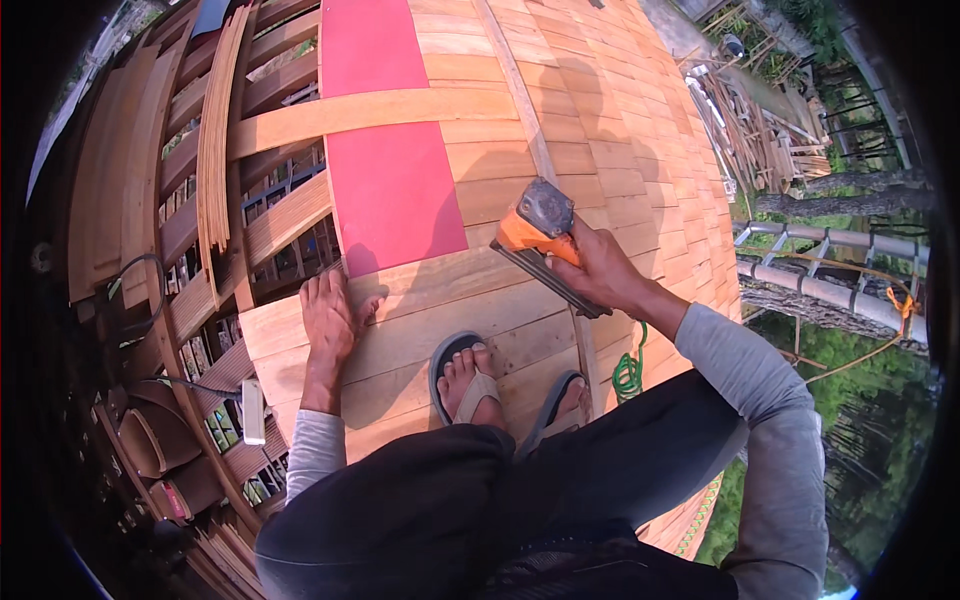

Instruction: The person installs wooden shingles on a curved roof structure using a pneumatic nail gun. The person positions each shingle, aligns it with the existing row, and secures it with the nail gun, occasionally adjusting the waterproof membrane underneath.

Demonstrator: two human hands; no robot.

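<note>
My right hand [590, 265] grips an orange and black nail gun [540, 220], held above the rows of wooden shingles. My left hand [330, 315] rests with fingers spread on a pale board [280, 330] at the edge of the decking, beside a red sheet [395, 190]. A loose plank [380, 110] lies across the red sheeting. A green coiled hose [627, 378] hangs below the nail gun. My sandalled feet [465, 385] are on the shingles, under my bent knees.
Open slatted framing [180, 260] with gaps, carrying strips of wood [215, 150], is on the left, with a white block [253, 410] and dark cables. Right, past the sloped roof's edge, are an aluminium ladder [820, 285] with an orange rope, a timber pile [760, 130] and trees far below.
</note>
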